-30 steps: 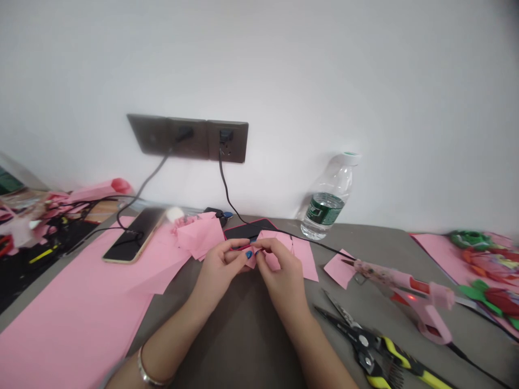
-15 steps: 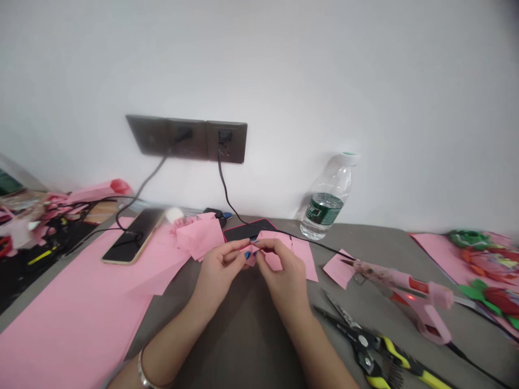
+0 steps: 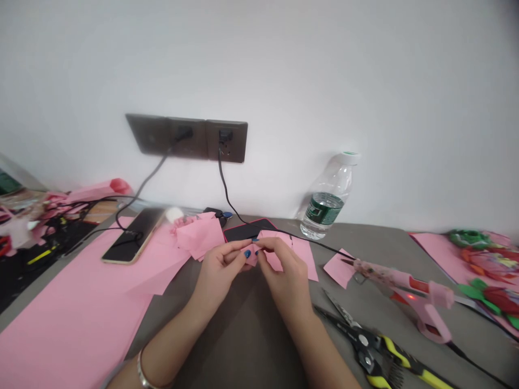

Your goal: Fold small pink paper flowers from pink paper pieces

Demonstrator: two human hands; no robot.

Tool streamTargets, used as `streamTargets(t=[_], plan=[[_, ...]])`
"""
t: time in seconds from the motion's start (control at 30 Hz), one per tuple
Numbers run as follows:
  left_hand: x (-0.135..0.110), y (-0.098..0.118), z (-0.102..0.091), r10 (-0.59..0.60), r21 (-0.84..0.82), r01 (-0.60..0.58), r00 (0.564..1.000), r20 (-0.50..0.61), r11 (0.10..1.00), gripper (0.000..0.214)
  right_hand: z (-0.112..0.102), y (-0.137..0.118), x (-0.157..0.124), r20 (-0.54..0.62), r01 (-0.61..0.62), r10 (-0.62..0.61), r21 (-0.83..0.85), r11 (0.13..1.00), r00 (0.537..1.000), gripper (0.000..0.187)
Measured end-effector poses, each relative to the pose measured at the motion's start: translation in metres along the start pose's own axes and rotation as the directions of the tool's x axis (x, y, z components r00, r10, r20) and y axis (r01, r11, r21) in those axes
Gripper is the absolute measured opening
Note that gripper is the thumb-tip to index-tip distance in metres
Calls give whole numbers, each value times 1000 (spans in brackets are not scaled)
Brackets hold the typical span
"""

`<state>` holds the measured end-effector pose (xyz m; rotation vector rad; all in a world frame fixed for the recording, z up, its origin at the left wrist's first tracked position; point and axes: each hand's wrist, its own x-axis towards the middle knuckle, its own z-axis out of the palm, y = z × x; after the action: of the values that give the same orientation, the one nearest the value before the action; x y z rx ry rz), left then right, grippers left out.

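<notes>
**Pinching a Small Pink Piece Between Both Hands**

The small pink piece [image 3: 253, 259] sits directly between the fingertips, above the grey table [image 3: 247, 335]. The left hand [image 3: 217, 265] pinches its left side between thumb and fingers; the right hand [image 3: 288, 270] pinches its right edge between thumb and index finger. Neither hand is nearer: both touch the piece. Its long axis cannot be determined; the fingers cover most of it. A pink sheet [image 3: 307, 258] lies just behind the right hand.

Compared with the frame one second earlier, the thumb tips stand slightly farther apart, exposing more of the piece. The glue gun [image 3: 399, 280] and bottle [image 3: 324, 208] show no clear change.
</notes>
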<state>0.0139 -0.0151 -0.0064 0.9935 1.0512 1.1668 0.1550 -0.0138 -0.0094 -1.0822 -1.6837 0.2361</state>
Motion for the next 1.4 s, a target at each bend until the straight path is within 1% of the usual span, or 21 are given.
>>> streamTargets(t=[0.17,0.3,0.43,0.53,0.63,0.7,0.8,0.87,0.97,1.07,1.17,1.27,1.4], plan=[[2,-1,-1,-5,-17,4,1000,-17,1000,36,-1,0,1,22,27,-27,33,999,999,17],[2,1,0,1,-66,-4,999,-50,998,35,1,1,0,19,40,-42,68,997,999,16],[1,2,0,-3,-135,-6,998,-69,991,32,3,2,0,20,44,-45,87,995,999,19],[2,2,-1,2,-168,-12,998,-60,986,28,2,1,0,36,36,-40,112,993,999,23],[2,1,-3,1,-165,-7,999,-36,986,24,1,0,1,56,-26,16,180,983,998,24],[3,2,-3,-9,-144,5,1000,-26,989,22,2,1,1,62,-118,105,267,956,992,21],[3,3,-3,-15,-129,12,1000,-26,992,20,6,2,-1,80,-283,276,418,863,958,18],[3,4,-2,-7,-130,3,1000,-25,991,19,8,3,-2,92,-340,338,467,816,937,15],[3,4,-2,13,-119,-15,1000,-25,993,16,8,4,-2,85,-343,346,473,812,935,8],[3,3,-2,33,-93,-36,999,-33,995,14,8,4,-2,104,-361,356,479,800,929,7],[3,2,-2,41,-76,-43,999,-26,996,14,8,4,-1,139,-417,406,511,752,903,6],[2,2,-2,27,-42,-28,1000,-5,999,14,8,5,0,178,-459,438,545,702,881,9],[3,2,-3,19,-2,-19,999,-38,1000,16,6,6,2,223,-475,431,572,668,874,13]])
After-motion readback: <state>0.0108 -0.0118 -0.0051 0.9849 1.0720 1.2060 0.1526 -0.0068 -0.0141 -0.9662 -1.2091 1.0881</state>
